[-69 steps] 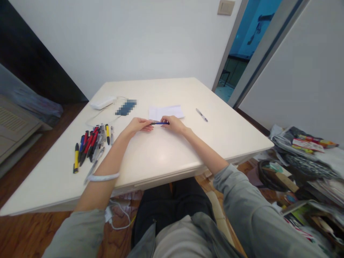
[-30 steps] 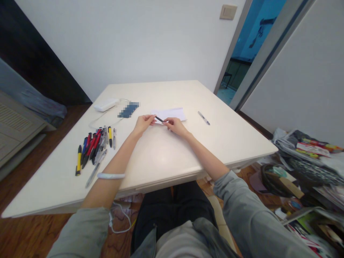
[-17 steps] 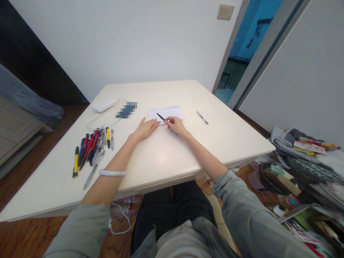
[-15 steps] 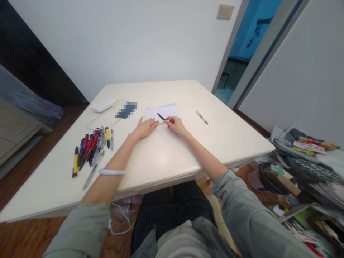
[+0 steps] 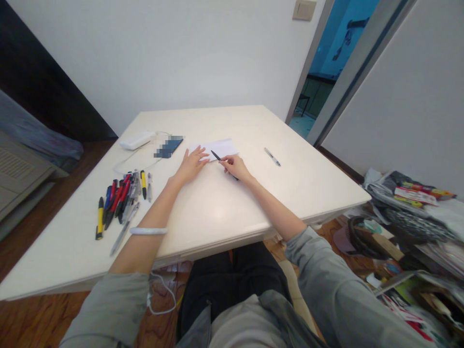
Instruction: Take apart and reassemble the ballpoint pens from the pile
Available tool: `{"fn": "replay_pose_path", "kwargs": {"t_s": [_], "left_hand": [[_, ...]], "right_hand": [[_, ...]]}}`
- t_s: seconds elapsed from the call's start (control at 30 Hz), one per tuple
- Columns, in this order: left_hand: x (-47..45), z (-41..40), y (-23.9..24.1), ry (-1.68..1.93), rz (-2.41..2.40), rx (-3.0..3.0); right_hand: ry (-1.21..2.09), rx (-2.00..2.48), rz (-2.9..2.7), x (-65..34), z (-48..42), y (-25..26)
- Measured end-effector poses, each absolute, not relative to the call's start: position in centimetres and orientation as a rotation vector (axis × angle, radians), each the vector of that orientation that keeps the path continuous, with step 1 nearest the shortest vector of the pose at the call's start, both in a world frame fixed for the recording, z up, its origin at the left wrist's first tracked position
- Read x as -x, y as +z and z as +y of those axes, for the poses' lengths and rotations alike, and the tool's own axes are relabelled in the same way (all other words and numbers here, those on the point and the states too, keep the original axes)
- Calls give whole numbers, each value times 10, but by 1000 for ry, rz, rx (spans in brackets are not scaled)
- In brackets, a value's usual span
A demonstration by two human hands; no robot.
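Note:
My right hand (image 5: 235, 167) grips a dark pen (image 5: 216, 155), its tip pointing at a white sheet of paper (image 5: 219, 145) on the cream table (image 5: 217, 208). My left hand (image 5: 192, 163) lies flat with fingers spread, its fingertips on the left end of the paper. A white bangle (image 5: 148, 231) circles my left forearm.
A heap of several red, blue, black and yellow pens (image 5: 119, 198) lies at the left. A white power bank (image 5: 137, 140) with cable and a blurred dark phone (image 5: 167, 146) sit behind it. One lone pen (image 5: 271, 156) lies at the right. Clutter of magazines (image 5: 409, 203) fills the floor right.
Both hands held the pen together; now my left hand has let go and flattened onto the paper, sliding it left. My right hand keeps the pen, tip at the sheet.

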State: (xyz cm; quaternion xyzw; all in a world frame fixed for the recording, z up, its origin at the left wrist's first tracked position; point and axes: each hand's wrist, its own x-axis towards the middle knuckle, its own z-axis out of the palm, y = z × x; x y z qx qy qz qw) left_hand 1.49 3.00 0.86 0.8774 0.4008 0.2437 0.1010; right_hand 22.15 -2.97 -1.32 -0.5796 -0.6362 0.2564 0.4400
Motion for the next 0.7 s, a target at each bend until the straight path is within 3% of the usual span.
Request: {"fn": "replay_pose_path", "kwargs": {"t_s": [0.13,0.3,0.7], "left_hand": [[-28,20,16,1033,1165,-2119],[-45,-1,23,976,932,-1503],[-40,3,19,1044,1041,-1290]], "right_hand": [[766,1356,-1526,-217,-34,-8],[1039,1193,-1424,-210,-46,2],[1230,1216,-1416,-208,-57,9]]}}
